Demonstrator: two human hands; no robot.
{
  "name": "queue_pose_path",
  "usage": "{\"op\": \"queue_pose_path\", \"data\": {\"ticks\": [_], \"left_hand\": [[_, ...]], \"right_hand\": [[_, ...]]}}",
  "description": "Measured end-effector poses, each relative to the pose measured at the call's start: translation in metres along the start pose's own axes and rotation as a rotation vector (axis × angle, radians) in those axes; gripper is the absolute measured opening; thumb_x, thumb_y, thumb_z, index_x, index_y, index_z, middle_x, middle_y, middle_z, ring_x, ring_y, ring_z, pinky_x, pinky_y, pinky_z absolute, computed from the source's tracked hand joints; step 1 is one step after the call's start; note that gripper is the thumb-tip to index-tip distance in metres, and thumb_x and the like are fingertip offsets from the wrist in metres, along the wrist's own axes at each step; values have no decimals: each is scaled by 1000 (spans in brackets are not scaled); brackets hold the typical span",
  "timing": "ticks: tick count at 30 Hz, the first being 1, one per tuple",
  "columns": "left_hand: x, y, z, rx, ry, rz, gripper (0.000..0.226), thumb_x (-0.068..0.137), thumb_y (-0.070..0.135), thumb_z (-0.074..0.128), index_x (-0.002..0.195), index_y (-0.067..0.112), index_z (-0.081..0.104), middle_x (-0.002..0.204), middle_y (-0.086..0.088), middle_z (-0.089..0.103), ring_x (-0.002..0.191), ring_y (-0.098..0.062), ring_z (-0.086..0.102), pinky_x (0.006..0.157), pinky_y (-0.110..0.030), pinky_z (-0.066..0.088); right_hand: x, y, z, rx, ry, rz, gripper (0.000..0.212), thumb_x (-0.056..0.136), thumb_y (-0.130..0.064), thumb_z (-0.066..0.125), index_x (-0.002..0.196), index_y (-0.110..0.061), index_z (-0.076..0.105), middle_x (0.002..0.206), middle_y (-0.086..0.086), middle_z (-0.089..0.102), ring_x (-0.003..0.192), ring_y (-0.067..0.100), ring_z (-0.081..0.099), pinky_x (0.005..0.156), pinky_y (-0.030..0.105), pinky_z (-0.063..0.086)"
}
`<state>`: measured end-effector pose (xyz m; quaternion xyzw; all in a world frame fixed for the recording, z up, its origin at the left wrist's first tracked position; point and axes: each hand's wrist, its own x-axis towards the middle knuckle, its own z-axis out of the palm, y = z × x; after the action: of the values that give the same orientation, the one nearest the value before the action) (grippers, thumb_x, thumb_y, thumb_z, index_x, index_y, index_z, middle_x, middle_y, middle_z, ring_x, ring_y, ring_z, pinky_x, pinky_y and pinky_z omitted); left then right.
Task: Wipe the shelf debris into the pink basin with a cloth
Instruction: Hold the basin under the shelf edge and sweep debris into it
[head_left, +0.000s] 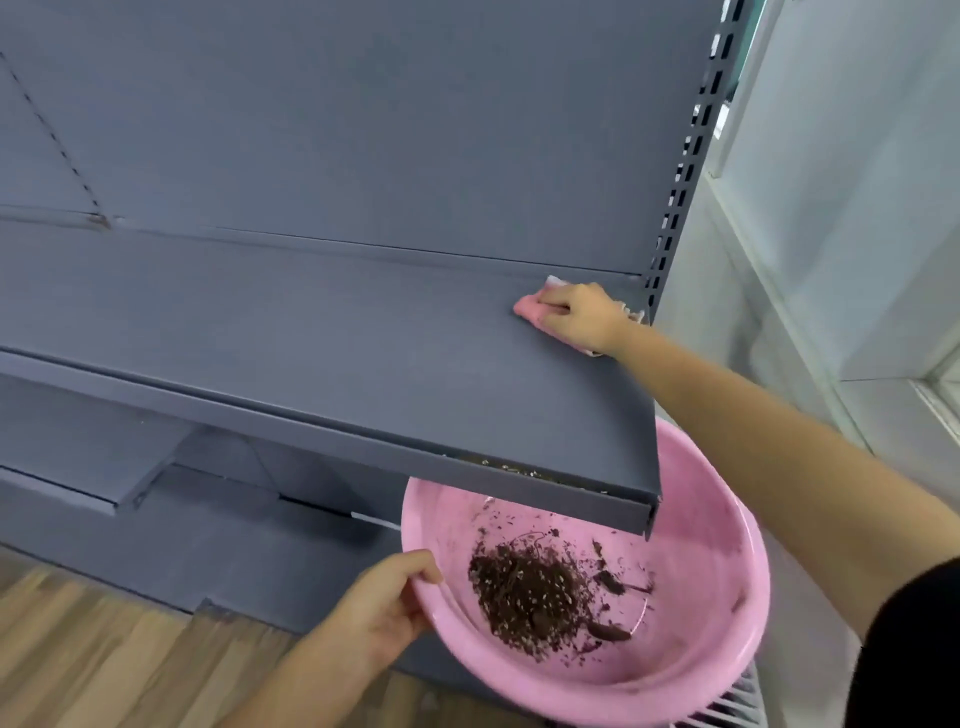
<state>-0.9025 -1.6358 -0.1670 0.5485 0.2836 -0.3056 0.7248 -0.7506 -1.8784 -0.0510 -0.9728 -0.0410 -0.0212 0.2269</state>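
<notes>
At the back right corner of the grey shelf (322, 332), the right hand (579, 314) presses a pink cloth (527, 307) onto the shelf surface. Its fingers are curled over the cloth and hold it; most of the cloth is hidden under the hand, only a pink edge on the left and a pale bit behind the fingers show. The hand is close to the perforated upright post (685, 171) at the right end of the shelf.

Below the front right corner of the shelf, the left hand (387, 605) grips the rim of the pink basin (717, 525), with the thumb over the edge; its fingers go under the basin and cannot be seen. The far part of the basin is covered by the shelf front. Inside the basin lies a dark brown heap of debris (530, 592) with pale specks, and small crumbs are scattered around it. A few pale crumbs (514, 469) also sit along the front lip of the shelf, just above the basin; they are too small to make out further.

Left of the basin, below the shelf, the wooden floor (88, 660) is blurred.
</notes>
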Motion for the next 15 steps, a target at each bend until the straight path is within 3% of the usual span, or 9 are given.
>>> {"op": "queue_pose_path", "data": {"ticks": [4, 7, 10, 15], "left_hand": [[-2, 7, 3, 8, 43, 33, 19, 81, -10, 39, 87, -2, 55, 78, -14, 55, 67, -23, 52, 41, -17, 50], [-3, 9, 1, 23, 50, 35, 19, 83, -10, 37, 81, -1, 54, 74, -12, 54, 66, -23, 51, 38, -17, 50], [-1, 8, -2, 20, 48, 30, 19, 82, -9, 38, 87, -2, 54, 77, -13, 55, 69, -24, 52, 41, -19, 52], [3, 9, -6, 67, 36, 29, 23, 80, -8, 39, 97, -5, 55, 84, -15, 58, 72, -26, 54, 51, -28, 54]], "right_hand": [[-47, -13, 7, -22, -144, -283, 30, 89, -5, 56, 118, -3, 64, 127, 16, 62, 122, 29, 56, 106, 39, 38], [-58, -1, -14, -77, -88, -330, 30, 88, 2, 55, 117, 2, 64, 130, 15, 61, 124, 27, 54, 107, 33, 36], [-27, 28, -35, -56, 85, -144, 30, 93, -1, 47, 118, 1, 63, 131, 17, 58, 124, 32, 52, 100, 29, 36], [37, 53, -7, -80, 144, 118, 27, 94, -13, 43, 101, -10, 69, 120, 10, 65, 120, 34, 51, 106, 32, 38]]}}
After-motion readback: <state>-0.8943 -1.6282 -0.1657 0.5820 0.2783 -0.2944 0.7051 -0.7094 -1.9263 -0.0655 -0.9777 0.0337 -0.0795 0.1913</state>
